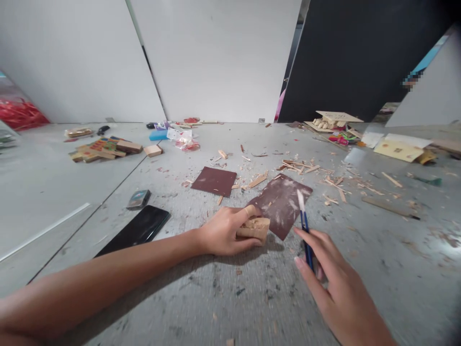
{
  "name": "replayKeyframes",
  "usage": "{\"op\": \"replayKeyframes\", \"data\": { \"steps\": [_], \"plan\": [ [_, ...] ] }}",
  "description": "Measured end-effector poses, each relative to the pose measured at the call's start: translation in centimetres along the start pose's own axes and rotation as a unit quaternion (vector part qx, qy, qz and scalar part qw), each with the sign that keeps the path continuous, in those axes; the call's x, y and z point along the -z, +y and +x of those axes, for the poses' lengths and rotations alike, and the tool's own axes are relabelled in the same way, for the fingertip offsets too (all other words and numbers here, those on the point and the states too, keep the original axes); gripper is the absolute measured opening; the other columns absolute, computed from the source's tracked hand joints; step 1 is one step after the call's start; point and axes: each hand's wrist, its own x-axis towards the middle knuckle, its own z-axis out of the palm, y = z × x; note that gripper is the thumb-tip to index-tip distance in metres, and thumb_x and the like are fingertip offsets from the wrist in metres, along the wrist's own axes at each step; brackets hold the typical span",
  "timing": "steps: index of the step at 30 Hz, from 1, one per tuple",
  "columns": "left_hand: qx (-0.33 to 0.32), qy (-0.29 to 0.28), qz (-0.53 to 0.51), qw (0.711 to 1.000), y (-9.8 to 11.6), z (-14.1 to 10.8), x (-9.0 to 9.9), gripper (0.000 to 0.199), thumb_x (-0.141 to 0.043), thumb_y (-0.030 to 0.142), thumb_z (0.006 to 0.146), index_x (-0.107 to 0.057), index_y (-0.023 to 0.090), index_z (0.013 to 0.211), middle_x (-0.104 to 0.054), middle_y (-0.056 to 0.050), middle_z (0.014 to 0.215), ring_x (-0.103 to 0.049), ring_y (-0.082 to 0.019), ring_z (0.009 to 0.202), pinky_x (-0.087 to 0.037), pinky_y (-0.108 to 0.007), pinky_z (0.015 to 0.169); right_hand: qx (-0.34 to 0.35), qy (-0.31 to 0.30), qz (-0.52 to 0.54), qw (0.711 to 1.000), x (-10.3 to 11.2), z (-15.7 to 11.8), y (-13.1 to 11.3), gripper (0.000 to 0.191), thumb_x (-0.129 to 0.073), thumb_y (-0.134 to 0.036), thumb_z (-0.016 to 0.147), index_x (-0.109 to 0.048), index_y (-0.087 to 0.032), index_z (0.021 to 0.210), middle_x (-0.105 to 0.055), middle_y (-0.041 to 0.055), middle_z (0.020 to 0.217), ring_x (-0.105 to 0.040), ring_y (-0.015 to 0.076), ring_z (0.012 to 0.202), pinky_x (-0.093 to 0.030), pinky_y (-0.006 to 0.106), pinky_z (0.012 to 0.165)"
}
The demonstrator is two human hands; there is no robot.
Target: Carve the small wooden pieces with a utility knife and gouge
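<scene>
My left hand (230,230) is closed round a small carved wooden block (257,229), its far side facing right. To the right, my right hand (327,274) has its thumb and index finger apart beside a blue-handled tool (306,235) with a pale tip. The tool lies partly over a dusty brown sandpaper sheet (284,202); the other fingers are bent under the hand and partly hidden. A second sandpaper sheet (214,181) lies beyond my left hand.
A black phone (139,229) and a small box (139,199) lie left of my forearm. Wood shavings (298,166) are scattered ahead. Wooden blocks (104,149) sit at the back left, a card and sticks (333,120) at the back right.
</scene>
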Motion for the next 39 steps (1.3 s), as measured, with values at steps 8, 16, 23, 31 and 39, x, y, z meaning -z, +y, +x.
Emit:
{"op": "replayKeyframes", "data": {
  "steps": [8, 16, 23, 31, 39],
  "plan": [
    [0.058, -0.016, -0.036, 0.998, 0.2, 0.4, 0.3, 0.049, -0.071, 0.05, 0.086, -0.056, 0.016, 0.12, -0.069, -0.004, 0.084, -0.065, -0.021, 0.069, -0.044, -0.029, 0.062, 0.006, -0.016, -0.007, 1.0, -0.1, -0.3, 0.1, 0.047, -0.045, -0.039, 0.105, -0.044, -0.033, 0.151, -0.055, 0.0091, 0.15, -0.065, 0.0287, 0.127, -0.066, 0.035, 0.076],
    [0.096, -0.025, -0.143, 0.985, 0.0, 0.4, 0.7, 0.053, -0.069, 0.031, 0.082, -0.042, 0.019, 0.126, -0.065, -0.005, 0.095, -0.063, -0.021, 0.078, -0.046, -0.032, 0.069, 0.034, 0.013, 0.034, 0.999, -0.3, -0.4, 0.4, 0.044, -0.043, -0.028, 0.105, -0.048, -0.035, 0.149, -0.062, 0.0079, 0.144, -0.072, 0.0238, 0.115, -0.065, 0.036, 0.085],
    [0.163, 0.01, -0.327, 0.931, 4.8, 0.4, 0.4, 0.04, -0.062, 0.028, 0.096, -0.033, 0.024, 0.123, -0.066, -0.005, 0.103, -0.062, -0.014, 0.077, -0.047, -0.022, 0.06, -0.018, 0.106, 0.178, 0.978, 0.0, -1.0, -2.1, 0.047, -0.06, -0.02, 0.098, -0.052, -0.029, 0.143, -0.079, 0.0042, 0.11, -0.078, 0.0145, 0.075, -0.064, 0.02, 0.069],
    [0.284, 0.025, -0.56, 0.778, 8.0, -0.6, -0.1, 0.043, -0.064, 0.031, 0.091, -0.045, 0.022, 0.128, -0.06, -0.005, 0.101, -0.06, -0.018, 0.084, -0.049, -0.024, 0.059, 0.018, 0.166, 0.169, 0.971, -0.7, -0.2, -4.9, 0.025, -0.059, -0.01, 0.095, -0.064, -0.025, 0.114, -0.068, 0.001, 0.089, -0.069, 0.012, 0.07, -0.059, 0.02, 0.063],
    [0.274, 0.086, -0.554, 0.782, 8.0, -1.2, -0.9, 0.051, -0.07, 0.041, 0.092, -0.044, 0.024, 0.133, -0.054, -0.001, 0.092, -0.05, -0.014, 0.076, -0.043, -0.026, 0.063, 0.202, 0.054, 0.161, 0.964, -0.6, 0.6, -5.2, 0.03, -0.059, 0.0, 0.089, -0.064, -0.024, 0.107, -0.077, 0.0007, 0.088, -0.072, 0.0158, 0.077, -0.06, 0.026, 0.073]
  ]
}}
